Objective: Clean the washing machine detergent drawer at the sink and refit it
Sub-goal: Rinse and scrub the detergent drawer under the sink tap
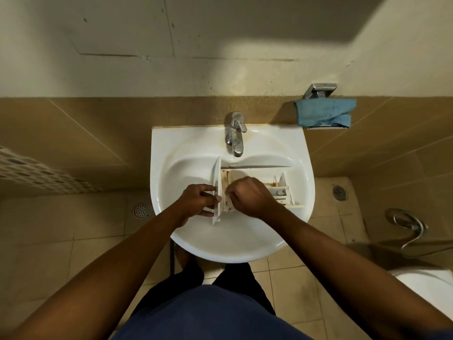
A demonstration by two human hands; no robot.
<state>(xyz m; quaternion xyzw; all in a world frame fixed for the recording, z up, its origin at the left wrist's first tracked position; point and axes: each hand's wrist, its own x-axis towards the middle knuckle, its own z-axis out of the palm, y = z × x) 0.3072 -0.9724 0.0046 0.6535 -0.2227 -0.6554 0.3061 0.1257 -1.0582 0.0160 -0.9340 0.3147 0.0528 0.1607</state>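
The white sink (186,133) occupies the centre of the frame, with a chrome faucet (235,133) at its upper rim. The detergent drawer (279,190) lies across the basin below the faucet, its front panel (217,177) on the left and standing on edge, its compartments extending to the right. Brownish residue is visible in the right-hand compartments. The left hand (196,201) grips the front panel, fingers and thumb curled round its edge. The right hand (250,195) is over the drawer's left compartment with fingers curled under, knuckles up; whether it holds anything cannot be determined. A blue cloth (323,115) is draped on a metal holder (318,89) on the wall at upper right. Floor drains sit to the left (142,210) and right (340,192) of the sink. A toilet rim (426,288) shows at lower right, a metal hose (409,224) above it.
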